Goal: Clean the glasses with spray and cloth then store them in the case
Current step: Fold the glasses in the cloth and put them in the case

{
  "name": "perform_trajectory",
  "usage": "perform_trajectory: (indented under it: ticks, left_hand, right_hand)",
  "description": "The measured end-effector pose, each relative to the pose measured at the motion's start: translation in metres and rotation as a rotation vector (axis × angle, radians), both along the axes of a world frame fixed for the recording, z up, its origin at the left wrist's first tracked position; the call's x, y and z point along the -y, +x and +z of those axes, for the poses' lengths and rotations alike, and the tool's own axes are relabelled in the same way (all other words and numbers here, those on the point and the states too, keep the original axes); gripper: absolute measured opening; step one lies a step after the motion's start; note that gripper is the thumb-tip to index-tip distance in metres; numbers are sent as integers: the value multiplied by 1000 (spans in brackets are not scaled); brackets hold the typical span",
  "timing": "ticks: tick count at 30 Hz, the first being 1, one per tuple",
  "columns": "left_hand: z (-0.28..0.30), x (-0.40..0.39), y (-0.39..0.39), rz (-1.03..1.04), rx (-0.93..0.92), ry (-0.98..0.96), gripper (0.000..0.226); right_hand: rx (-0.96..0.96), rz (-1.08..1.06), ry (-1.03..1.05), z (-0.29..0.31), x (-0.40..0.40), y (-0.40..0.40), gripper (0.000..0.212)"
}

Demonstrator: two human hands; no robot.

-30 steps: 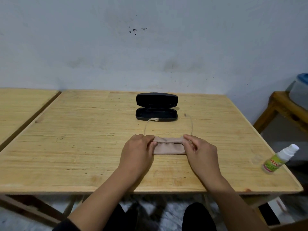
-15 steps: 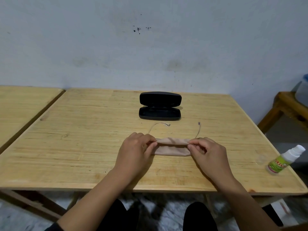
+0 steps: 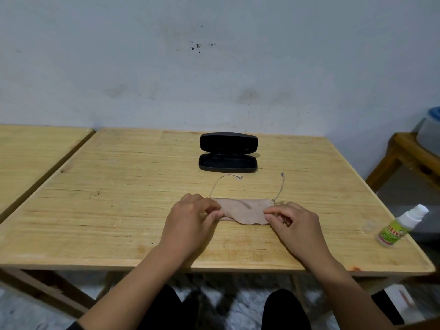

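Note:
A beige cloth (image 3: pixel 245 210) lies over the front of the thin-framed glasses (image 3: pixel 225 178) on the wooden table (image 3: pixel 119 210). Only the two temple arms show, pointing away toward the case. My left hand (image 3: pixel 190 220) pinches the cloth's left end. My right hand (image 3: pixel 294 222) pinches its right end. The lenses are hidden under the cloth. A black glasses case (image 3: pixel 228 152) stands open behind them, with nothing visible inside. A small white spray bottle with a green label (image 3: pixel 402 226) stands near the table's right edge.
A second wooden table (image 3: pixel 28 158) adjoins on the left. A wooden stand (image 3: pixel 414 158) with a grey tub (image 3: pixel 431 134) is at the far right. The wall runs right behind the table. My knees are under the front edge.
The cloth has spread wider and flatter over the glasses' front, its lower edge now hanging out. My hands have stayed at its two ends. The camera view has shifted slightly.

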State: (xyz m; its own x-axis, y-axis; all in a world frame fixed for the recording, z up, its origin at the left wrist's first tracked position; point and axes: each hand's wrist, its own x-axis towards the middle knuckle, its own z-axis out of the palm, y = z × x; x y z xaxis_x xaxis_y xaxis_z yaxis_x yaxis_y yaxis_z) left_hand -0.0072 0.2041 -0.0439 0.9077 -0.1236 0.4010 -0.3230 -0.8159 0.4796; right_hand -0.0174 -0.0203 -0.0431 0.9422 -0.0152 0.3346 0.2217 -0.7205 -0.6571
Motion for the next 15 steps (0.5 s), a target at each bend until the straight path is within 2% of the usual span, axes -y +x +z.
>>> perform_trajectory:
  ticks: [6, 9, 15]
  left_hand:
    - [1, -9, -1, -5, -83, -18, 14]
    - [5, -15, 2, 18, -89, -99, 13]
    - [13, -12, 9, 110, -90, -298, 20]
  right_hand:
    - [-78, -70, 122, 3, 7, -1, 9]
    - [-123, -136, 243, 8, 14, 1, 6]
    - [-158, -133, 358, 16, 15, 12, 16]
